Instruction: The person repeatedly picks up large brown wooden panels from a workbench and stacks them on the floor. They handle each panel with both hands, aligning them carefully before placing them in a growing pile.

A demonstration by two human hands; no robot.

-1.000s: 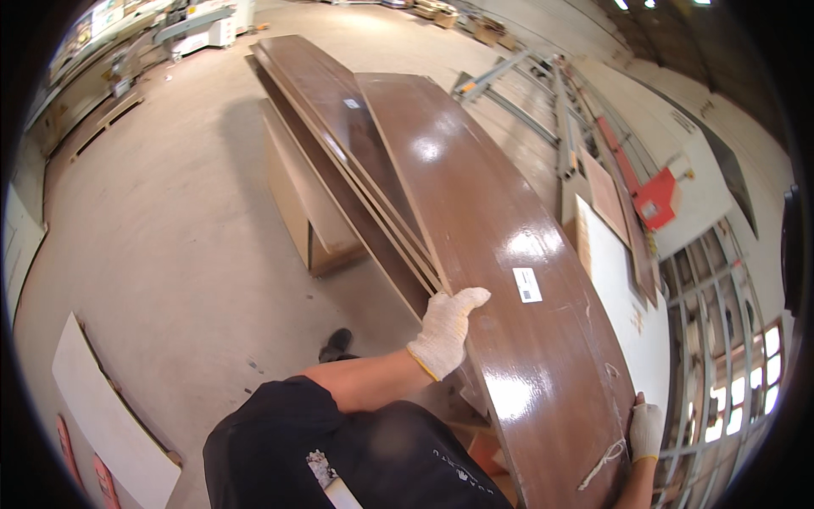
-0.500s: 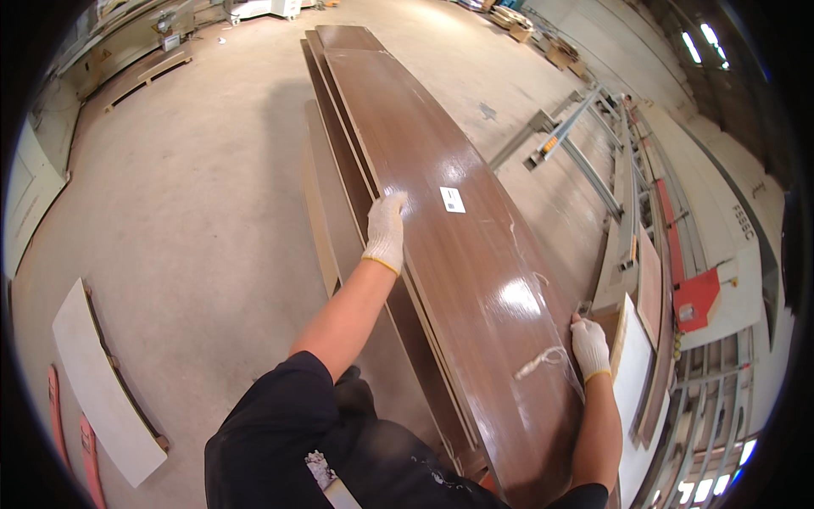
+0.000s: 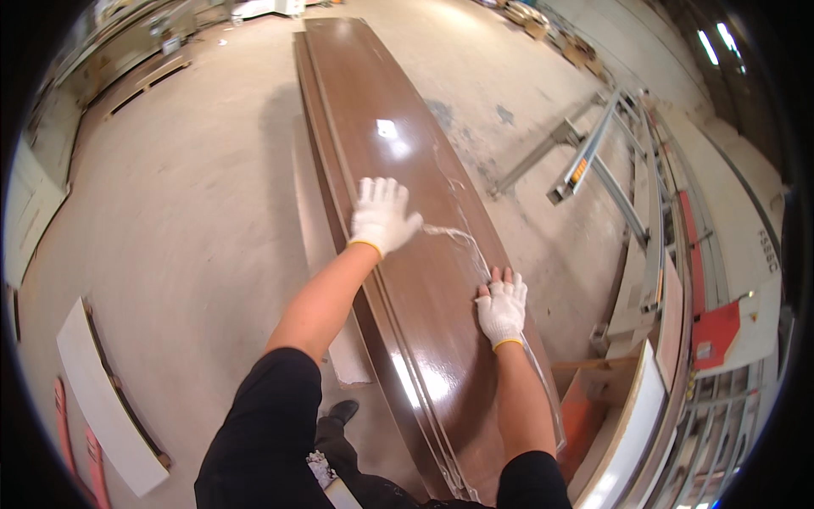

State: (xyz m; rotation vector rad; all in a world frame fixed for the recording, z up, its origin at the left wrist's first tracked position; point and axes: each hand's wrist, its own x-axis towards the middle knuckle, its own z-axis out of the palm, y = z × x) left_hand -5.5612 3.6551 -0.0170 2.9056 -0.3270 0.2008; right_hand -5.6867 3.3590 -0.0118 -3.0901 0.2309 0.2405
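Note:
A long glossy brown board (image 3: pixel 420 293) lies on top of a stack of similar boards, running away from me. My left hand (image 3: pixel 381 219), in a white knit glove, is spread over its left part with the fingers apart. Near the board's right edge, my gloved right hand (image 3: pixel 504 310) rests on the surface, fingers stretched forward. A strip of torn clear wrapping film (image 3: pixel 462 239) trails between the hands and along the right side. Farther up the board is a white label (image 3: pixel 387 128), partly lost in glare.
A pale board (image 3: pixel 348 352) sticks out low on the stack's left. To the right stand a metal frame (image 3: pixel 593 148) and a machine with a red panel (image 3: pixel 716 335). A white panel (image 3: pixel 110 399) and red bars (image 3: pixel 95 458) lie at left.
The top board has shifted forward, lining up with the far end below. My left hand has gone from its left edge to lying spread; my right has moved inward from the near right edge.

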